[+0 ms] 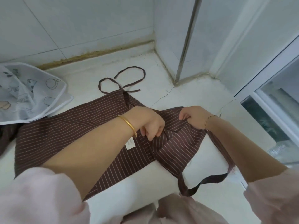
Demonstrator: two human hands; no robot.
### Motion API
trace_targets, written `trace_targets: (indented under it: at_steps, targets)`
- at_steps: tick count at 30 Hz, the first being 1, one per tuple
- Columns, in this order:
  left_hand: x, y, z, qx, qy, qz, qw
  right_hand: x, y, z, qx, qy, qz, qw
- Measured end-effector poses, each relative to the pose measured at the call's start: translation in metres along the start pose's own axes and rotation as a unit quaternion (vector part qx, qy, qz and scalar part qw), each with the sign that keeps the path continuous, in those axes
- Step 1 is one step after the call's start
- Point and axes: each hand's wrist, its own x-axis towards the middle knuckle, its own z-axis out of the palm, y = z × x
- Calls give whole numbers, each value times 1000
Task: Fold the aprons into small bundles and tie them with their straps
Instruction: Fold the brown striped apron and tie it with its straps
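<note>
A brown apron with thin pale stripes lies spread on the white counter. My left hand pinches a fold of its cloth near the middle, beside a small white label. My right hand grips the cloth at the apron's right part and lifts it slightly. One thin brown strap lies looped on the counter behind the apron. A wider dark strap loop hangs over the counter's front edge below my right forearm.
A translucent white printed apron or cover lies at the left, partly over the brown apron's corner. White tiled walls and a metal-edged corner close the back. A window frame stands at the right.
</note>
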Motion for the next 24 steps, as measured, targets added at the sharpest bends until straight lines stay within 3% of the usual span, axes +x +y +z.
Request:
trace_targets:
  at_steps: [3,6,10,13,16,19,24]
  targets:
    - [-2,12,15,121,-3,-47,991,-4,15,4,2,52,-42,998]
    - [2,19,33,156,28,-112,981,-11,30,5,7,143,-108,984]
    - [8,35,47,186,58,-142,971,-19,40,11,-39,68,-154,985]
    - [7,47,45,188,91,-130,969,-18,47,15,-45,64,-173,982]
    - [3,47,43,134,111,-85,981,-17,54,15,-54,44,-205,976]
    - [-7,43,34,-4,124,-76,989,-22,61,16,-84,4,-239,967]
    - [-28,43,-3,-244,163,-75,953,-41,75,19,-11,7,-245,969]
